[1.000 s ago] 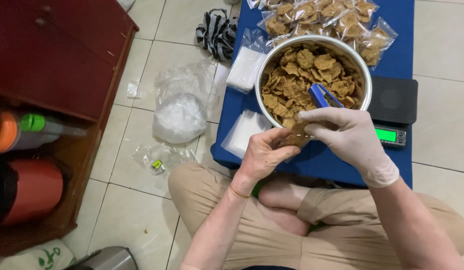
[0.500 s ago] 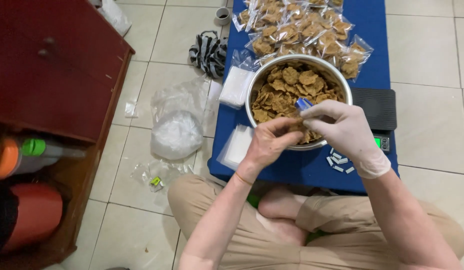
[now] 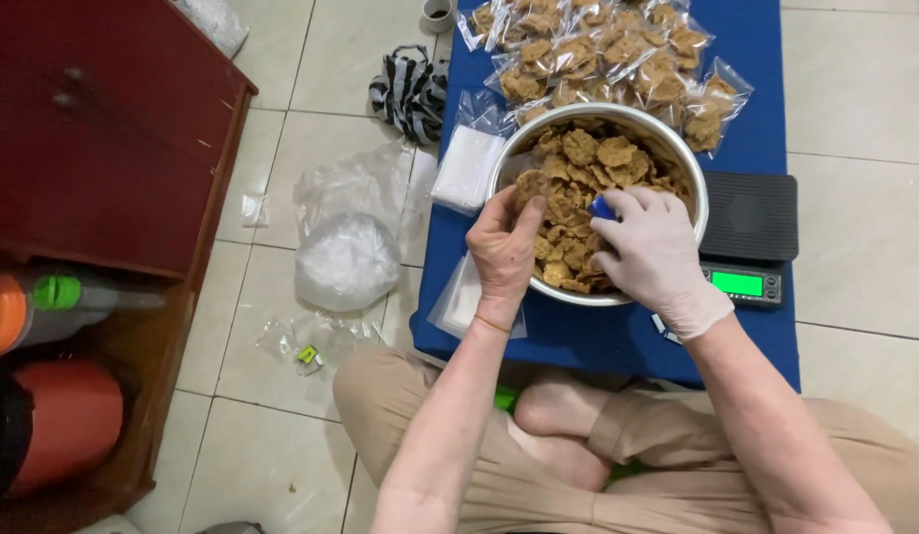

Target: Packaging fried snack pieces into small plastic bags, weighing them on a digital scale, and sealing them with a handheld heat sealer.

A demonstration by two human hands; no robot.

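Hands: two, both reaching into one metal bowl (image 3: 693, 188); the left hand (image 3: 506, 247) is bare, the right hand (image 3: 657, 252) is wearing a pale glove.
Left hand: it is curling its fingers at the bowl's near-left rim, over the crackers; whether it is pinching one I cannot tell.
Right hand: it is closing around a small blue scoop (image 3: 602, 207), which is poking out above the gloved fingers and lying on the heap.
Bowl: one, round and steel, sitting on a blue mat (image 3: 756, 79) in front of the person's crossed legs; it is holding a loose heap of brown crackers (image 3: 598, 158), too many to count.
Filled bags: a cluster of clear packets of crackers (image 3: 618, 54) is lying on the mat beyond the bowl; the exact number is unclear, as they are overlapping.
Empty bags: one white stack (image 3: 466, 168) is resting at the mat's left edge, just beside the bowl; another flat clear one is peeking out under the left wrist.
Scale: one black digital scale (image 3: 748, 232), its green display glowing, is sitting just right of the bowl.
Floor: one crumpled clear plastic bundle (image 3: 346, 252) is lying on the tiles, left of the mat.
Cabinet: one dark red cabinet (image 3: 103, 148) is standing at the left.
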